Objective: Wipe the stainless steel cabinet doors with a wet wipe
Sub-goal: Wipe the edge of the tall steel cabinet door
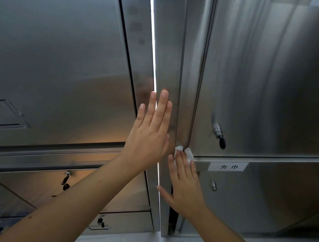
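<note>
White wet wipe (187, 154) under right hand (185, 187) | left hand (150, 133) flat on cabinet door (169, 64)

Left hand (150, 133) flat on the door edge (169, 64); right hand (185, 187) below, seemingly pressing the wipe (188, 153).

Most of the wet wipe (187, 154) lies hidden beneath the fingers (182, 164) of the right hand (186, 189); only its white top edge shows. The left hand (148, 135) covers part of the bright gap (154, 49) between the cabinets. Both forearms run off the bottom edge. The upper right door (272, 82) is cut by the top and right edges. The keys (65, 180) at lower left are too small and dim to make out clearly
</note>
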